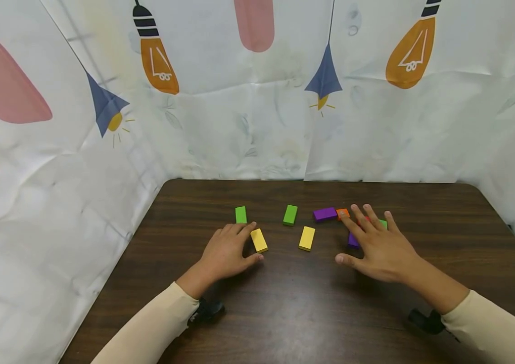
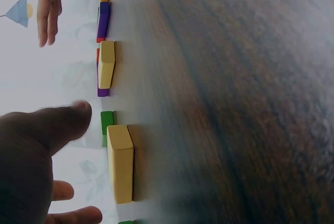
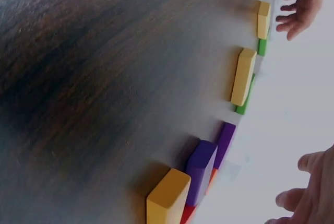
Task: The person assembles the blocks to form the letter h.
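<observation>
My left hand (image 1: pixel 226 253) hovers over the left part of the table, thumb and fingers relaxed and apart, holding nothing. A yellow block (image 1: pixel 259 241) lies between its thumb and fingertips in the head view. Just past those fingers is a green block (image 1: pixel 241 215). My right hand (image 1: pixel 382 250) is raised with fingers spread, also holding nothing. Under it, partly covered, are a purple block (image 1: pixel 353 241), a red block (image 3: pixel 188 214) and another green block (image 1: pixel 383 223). An orange-yellow block (image 3: pixel 168 198) beneath it shows in the right wrist view but is hidden from the head view.
In the middle of the dark wooden table (image 1: pixel 280 313) lie a second yellow block (image 1: pixel 307 238) and a green one (image 1: pixel 290 215). Right of them, a purple block (image 1: pixel 325 214) sits against an orange block (image 1: pixel 341 213). A printed white curtain (image 1: pixel 248 131) surrounds the back and sides.
</observation>
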Demonstrator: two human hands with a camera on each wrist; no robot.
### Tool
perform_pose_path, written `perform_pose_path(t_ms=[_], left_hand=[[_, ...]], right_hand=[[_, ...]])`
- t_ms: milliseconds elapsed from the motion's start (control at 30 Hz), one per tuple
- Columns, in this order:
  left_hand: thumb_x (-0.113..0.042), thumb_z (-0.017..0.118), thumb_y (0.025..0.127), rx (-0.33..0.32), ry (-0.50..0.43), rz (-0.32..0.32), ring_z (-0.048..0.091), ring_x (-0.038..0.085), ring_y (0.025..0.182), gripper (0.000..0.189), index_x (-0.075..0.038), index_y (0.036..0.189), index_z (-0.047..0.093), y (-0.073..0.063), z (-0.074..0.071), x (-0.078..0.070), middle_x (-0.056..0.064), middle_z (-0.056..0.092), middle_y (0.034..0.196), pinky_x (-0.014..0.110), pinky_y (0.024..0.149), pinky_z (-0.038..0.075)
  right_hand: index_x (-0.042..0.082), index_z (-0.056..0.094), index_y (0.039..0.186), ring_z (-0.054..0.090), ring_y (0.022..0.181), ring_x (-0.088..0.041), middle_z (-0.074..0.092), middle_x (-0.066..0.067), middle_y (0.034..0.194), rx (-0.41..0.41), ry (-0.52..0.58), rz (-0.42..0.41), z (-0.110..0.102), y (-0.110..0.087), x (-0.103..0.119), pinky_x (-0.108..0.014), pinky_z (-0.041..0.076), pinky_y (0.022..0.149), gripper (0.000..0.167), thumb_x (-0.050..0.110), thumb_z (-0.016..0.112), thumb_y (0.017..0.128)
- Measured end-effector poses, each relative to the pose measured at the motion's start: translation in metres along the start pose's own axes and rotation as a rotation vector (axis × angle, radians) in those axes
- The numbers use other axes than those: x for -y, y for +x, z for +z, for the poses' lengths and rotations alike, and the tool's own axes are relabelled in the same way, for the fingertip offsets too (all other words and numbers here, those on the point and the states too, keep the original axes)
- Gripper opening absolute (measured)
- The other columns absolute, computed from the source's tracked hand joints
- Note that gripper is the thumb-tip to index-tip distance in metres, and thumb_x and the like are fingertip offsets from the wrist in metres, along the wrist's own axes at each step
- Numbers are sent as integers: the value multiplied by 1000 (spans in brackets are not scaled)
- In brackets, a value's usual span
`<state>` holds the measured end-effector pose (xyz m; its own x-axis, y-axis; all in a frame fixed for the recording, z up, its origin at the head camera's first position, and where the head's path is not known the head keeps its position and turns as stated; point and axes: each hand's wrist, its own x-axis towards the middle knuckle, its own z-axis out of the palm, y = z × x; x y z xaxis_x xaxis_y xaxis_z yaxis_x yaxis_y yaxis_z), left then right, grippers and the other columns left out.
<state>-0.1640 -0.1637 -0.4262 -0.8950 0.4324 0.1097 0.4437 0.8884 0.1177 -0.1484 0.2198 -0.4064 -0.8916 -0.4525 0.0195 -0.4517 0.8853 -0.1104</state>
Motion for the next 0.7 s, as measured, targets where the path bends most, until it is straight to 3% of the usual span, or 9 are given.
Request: perform_pose_path(t_ms=[333, 700], left_hand=[[-54, 76, 88, 19, -12, -10, 55, 34, 126, 77, -14, 150, 52, 5, 6, 0, 10, 59, 139, 55, 100, 45], [-51, 78, 88, 20, -42, -16, 58, 32, 123, 72, -14, 146, 56, 7, 12, 0, 9, 61, 136, 54, 100, 46]], right_hand=[[21, 13, 166, 9, 153, -45, 8, -16, 169, 3, 48, 1, 8, 4, 2, -68, 7, 117, 95, 76, 44, 95], [15, 25, 164, 24, 150, -45, 26, -22, 164, -23, 105, -24, 16, 11, 4, -61, 22, 117, 97, 79, 43, 92]])
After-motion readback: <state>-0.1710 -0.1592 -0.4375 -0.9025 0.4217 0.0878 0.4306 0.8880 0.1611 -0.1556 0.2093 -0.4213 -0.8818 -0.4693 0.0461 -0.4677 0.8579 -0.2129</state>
